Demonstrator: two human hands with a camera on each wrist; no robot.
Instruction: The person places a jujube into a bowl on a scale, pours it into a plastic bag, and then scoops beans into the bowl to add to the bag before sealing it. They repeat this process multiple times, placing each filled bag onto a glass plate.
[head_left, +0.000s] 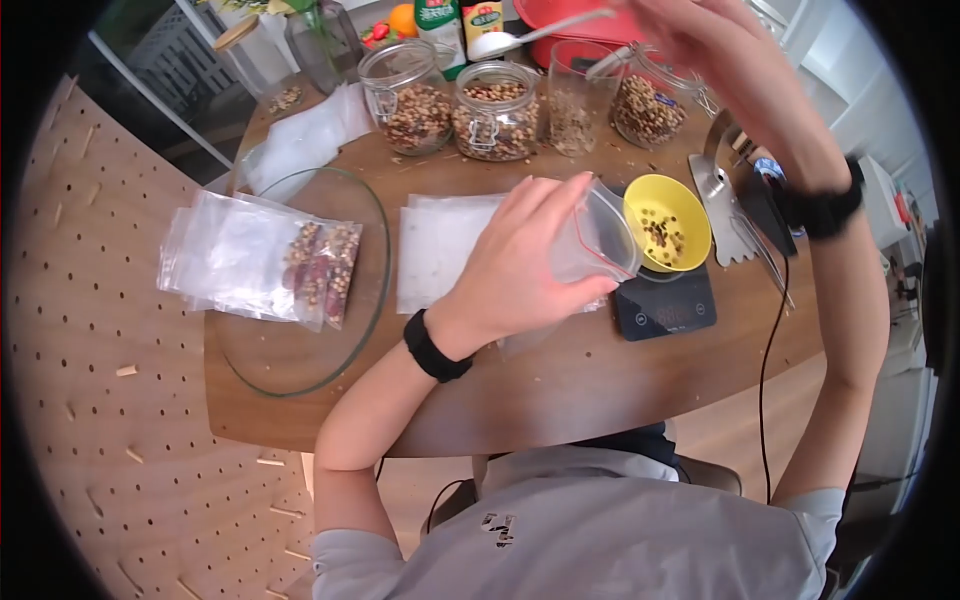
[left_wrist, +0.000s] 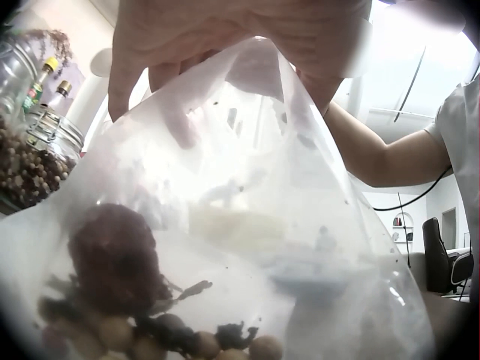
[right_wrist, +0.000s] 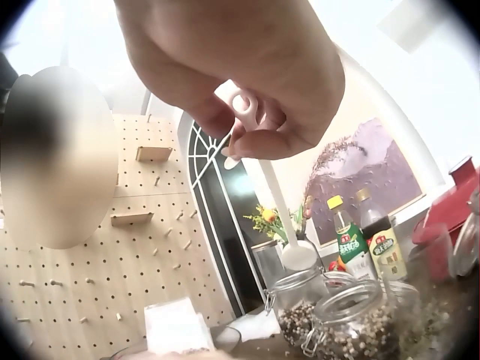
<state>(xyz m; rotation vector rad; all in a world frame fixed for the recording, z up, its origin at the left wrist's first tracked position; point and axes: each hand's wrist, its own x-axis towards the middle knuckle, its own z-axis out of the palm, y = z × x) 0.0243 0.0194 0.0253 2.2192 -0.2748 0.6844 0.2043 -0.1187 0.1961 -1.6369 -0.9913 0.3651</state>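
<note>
Pointing scoop-first leftward, the white spoon (right_wrist: 279, 201) slants

Filled bags (head_left: 325, 265) lie on the glass plate (head_left: 290, 368), left of the flat bags (head_left: 435, 240). The held bag (head_left: 598, 235), in the left hand (head_left: 525, 255), is just left of the bowl (head_left: 672, 192) on the scale (head_left: 665, 320). Jars (head_left: 412, 115) stand behind, bottles (head_left: 438, 35) beyond them; the spoon (right_wrist: 298, 256) in the right hand (right_wrist: 247, 82) seems to hang above the jars.

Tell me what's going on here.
A person's left hand holds a clear plastic zip bag with tan beans. Their right hand holds a white long-handled spoon up near clear glass jars of mixed beans. A round yellow bowl, some small pieces in it, sits on a black scale. Stacked clear plastic bags lie on a clear glass plate.
</note>
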